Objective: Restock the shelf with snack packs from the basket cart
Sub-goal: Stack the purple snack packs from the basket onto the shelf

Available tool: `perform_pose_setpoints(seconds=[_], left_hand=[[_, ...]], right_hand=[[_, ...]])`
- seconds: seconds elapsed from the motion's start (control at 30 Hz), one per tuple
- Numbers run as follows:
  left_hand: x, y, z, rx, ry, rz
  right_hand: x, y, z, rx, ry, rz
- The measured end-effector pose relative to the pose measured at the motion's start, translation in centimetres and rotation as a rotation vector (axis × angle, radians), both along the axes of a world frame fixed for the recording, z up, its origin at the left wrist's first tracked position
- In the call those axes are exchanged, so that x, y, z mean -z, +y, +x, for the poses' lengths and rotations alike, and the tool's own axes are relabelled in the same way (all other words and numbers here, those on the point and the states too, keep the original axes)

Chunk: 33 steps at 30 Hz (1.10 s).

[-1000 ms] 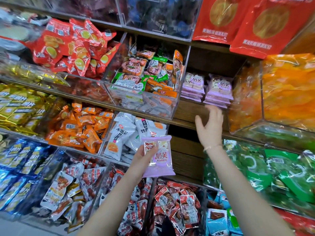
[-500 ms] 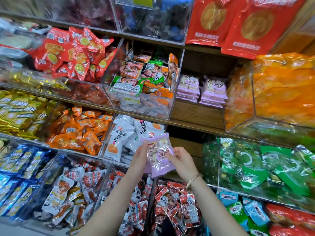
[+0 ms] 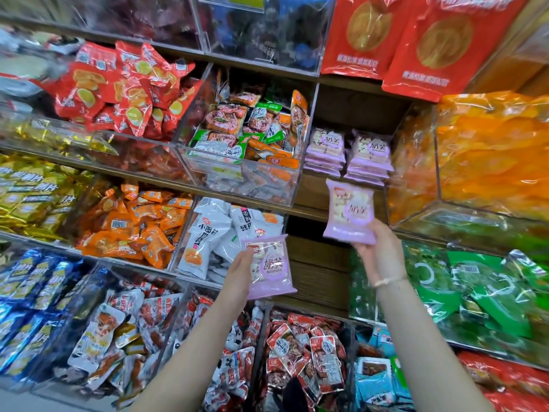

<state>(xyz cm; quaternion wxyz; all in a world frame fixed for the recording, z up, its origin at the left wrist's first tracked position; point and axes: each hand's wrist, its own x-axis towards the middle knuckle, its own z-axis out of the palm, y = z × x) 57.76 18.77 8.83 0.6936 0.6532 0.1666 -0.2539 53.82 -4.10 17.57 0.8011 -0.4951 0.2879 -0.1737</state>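
My left hand holds a purple snack pack upright in front of the lower shelf. Higher and to the right, my right hand grips another purple snack pack by its bottom edge. That pack hangs just below two stacks of the same purple packs lying on the wooden shelf in an open gap between clear bins. The basket cart is out of view.
Clear acrylic bins flank the gap: mixed orange and green packs on the left, orange-yellow packs on the right. White packs sit behind my left hand. Red packs and green bags fill lower bins.
My right hand came down from the shelf to the packs held in my left hand, took one purple pack and has lifted it up and right toward the stacks.
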Motion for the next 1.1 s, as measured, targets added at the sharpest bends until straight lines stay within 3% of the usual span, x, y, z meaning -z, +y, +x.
perform_pose_setpoints(seconds=[0.1, 0.27, 0.47, 0.53, 0.63, 0.8, 1.1], left_hand=[[-0.2, 0.0, 0.0, 0.018, 0.010, -0.004], [0.0, -0.1, 0.2, -0.002, 0.025, 0.042], [0.5, 0.2, 0.0, 0.023, -0.003, 0.049], [0.5, 0.1, 0.0, 0.017, -0.002, 0.044], [0.4, 0.1, -0.1, 0.023, -0.011, 0.049], [0.2, 0.2, -0.1, 0.007, 0.012, 0.020], [0.0, 0.3, -0.1, 0.014, 0.019, 0.026]], right_hand=[[-1.7, -1.7, 4.7, 0.111, 0.007, -0.001], [-3.8, -3.0, 12.2, 0.110, -0.015, -0.053], [-4.0, -3.3, 16.7, 0.006, 0.017, -0.326], [-3.6, -3.8, 17.1, -0.062, 0.092, -0.539], [-3.1, -4.9, 17.6, -0.139, 0.232, -1.013], [-3.3, -5.0, 17.9, -0.226, 0.454, -1.310], [-4.2, -4.3, 17.4, -0.234, 0.563, -1.375]])
